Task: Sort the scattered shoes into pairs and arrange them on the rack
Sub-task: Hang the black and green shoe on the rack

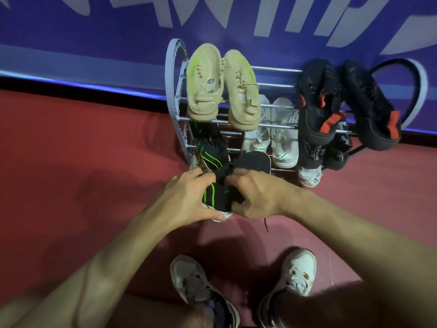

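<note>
You held the black shoe with green stripes (218,192) just in front of the rack (176,91), near its mate (210,147) on the lower left rail. Your left hand (189,195) cupped its sole edge; your right hand (255,192) had its fingers curled on the soft knit upper. It looked light and floppy, so the firmer sole was likely the better hold.

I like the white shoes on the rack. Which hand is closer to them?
Right. The right hand holds the black-and-green shoe just below the white shoes; the left hand grips it farther left.
</note>
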`<act>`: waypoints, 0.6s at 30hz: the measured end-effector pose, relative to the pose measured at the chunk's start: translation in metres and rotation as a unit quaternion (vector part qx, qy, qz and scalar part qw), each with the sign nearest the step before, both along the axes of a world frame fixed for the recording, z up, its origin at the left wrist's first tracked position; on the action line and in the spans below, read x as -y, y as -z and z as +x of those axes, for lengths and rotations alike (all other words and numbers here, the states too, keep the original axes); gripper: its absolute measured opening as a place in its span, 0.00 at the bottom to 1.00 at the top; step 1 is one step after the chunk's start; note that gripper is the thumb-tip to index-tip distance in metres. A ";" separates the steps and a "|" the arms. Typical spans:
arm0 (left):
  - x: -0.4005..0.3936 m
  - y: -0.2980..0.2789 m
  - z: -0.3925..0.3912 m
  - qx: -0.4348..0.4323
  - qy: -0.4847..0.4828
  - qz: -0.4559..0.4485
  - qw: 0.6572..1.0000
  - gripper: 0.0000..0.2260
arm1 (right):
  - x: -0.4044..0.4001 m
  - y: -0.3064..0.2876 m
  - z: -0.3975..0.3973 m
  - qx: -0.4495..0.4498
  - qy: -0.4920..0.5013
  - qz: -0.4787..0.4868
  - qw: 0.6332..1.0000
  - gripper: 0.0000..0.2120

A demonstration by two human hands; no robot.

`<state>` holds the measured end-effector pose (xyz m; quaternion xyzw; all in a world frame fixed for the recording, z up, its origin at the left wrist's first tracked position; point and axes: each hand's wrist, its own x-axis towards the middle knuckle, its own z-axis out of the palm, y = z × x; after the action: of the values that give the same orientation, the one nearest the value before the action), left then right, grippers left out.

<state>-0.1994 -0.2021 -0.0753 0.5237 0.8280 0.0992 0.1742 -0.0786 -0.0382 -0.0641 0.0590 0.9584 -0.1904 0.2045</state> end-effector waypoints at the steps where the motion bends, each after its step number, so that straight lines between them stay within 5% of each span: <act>1: 0.001 0.000 0.000 0.004 0.004 0.009 1.000 0.35 | 0.002 -0.002 0.000 0.007 -0.003 -0.015 1.000 0.17; 8: 0.008 0.000 -0.018 0.127 0.030 0.061 0.990 0.33 | -0.001 -0.013 -0.001 0.002 0.014 -0.005 1.000 0.34; 13: 0.007 0.014 -0.016 0.176 -0.001 0.061 0.983 0.24 | -0.009 -0.012 -0.002 -0.003 -0.013 0.044 0.999 0.33; 18: -0.008 0.020 -0.008 0.097 0.011 0.174 0.980 0.13 | -0.008 -0.006 0.001 -0.019 -0.040 0.118 0.992 0.30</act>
<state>-0.2076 -0.1936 -0.0952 0.5430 0.7713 0.2902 0.1615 -0.0778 -0.0297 -0.0585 0.0405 0.9794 -0.0688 0.1856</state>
